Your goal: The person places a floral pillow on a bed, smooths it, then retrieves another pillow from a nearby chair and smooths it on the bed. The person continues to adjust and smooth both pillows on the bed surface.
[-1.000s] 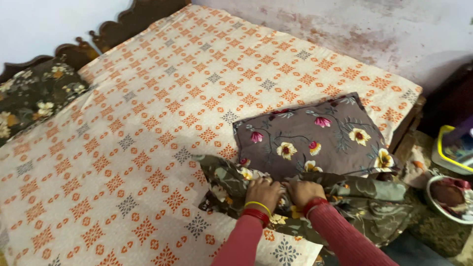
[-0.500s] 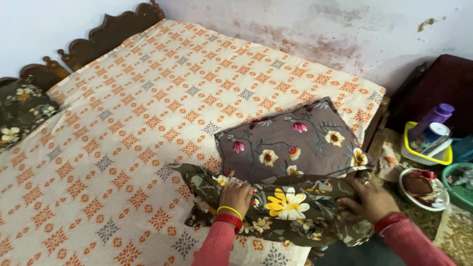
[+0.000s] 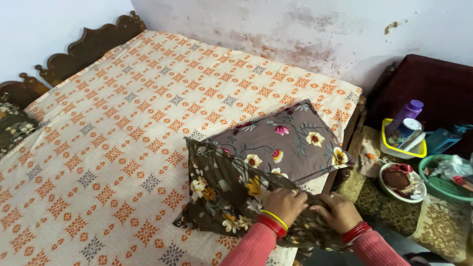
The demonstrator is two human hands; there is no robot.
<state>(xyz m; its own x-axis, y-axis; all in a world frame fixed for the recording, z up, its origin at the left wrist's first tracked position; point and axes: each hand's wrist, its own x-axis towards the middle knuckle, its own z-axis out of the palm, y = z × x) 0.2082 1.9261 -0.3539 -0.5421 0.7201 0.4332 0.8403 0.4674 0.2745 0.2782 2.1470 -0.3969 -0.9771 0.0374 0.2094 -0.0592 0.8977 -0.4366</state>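
A brown floral pillow cover [image 3: 221, 192] lies partly lifted at the near edge of the bed, its left corner raised. My left hand [image 3: 283, 204] and my right hand [image 3: 337, 212] both grip its near edge, close together, fingers curled into the cloth. Behind it rests a brown floral pillow [image 3: 286, 143], flat on the orange-and-cream patterned bedsheet [image 3: 123, 138]. Both my wrists carry bangles and pink sleeves.
A carved dark wooden headboard [image 3: 88, 49] runs along the far left. Another floral pillow [image 3: 12, 125] lies at the left edge. Right of the bed stand a yellow tub with a purple bottle [image 3: 404, 128], a plate [image 3: 399, 180], a green basin [image 3: 446, 177] and a dark maroon seat [image 3: 433, 88].
My right hand has come back in from the right to beside my left hand. The cover's left corner has lifted up off the sheet. The view has shifted right.
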